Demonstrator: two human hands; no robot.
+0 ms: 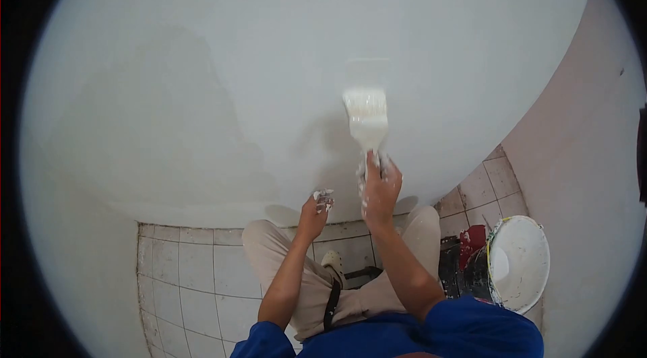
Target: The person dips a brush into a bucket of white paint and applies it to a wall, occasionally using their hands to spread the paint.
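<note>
My right hand (pixel 381 193), smeared with white paint, is closed round the handle of a wide paintbrush (pixel 368 119). The brush points up, its white-loaded bristles against the pale wall (pixel 290 41). A fresh wet-looking stroke shows just above the bristle tips. Lower and to the left, my left hand (pixel 315 215) is held in front of the wall with its fingers curled and white paint on them. Whether anything lies inside those fingers I cannot make out. A darker, greyish patch (pixel 162 115) spreads over the left part of the wall.
At the lower right a paint-streaked white bucket (pixel 532 264) stands beside a red item (pixel 472 245) and dark objects. A pinkish side wall (pixel 593 176) rises on the right. Grey floor tiles (pixel 195 260) meet the wall's base. My bent knees are close to the wall.
</note>
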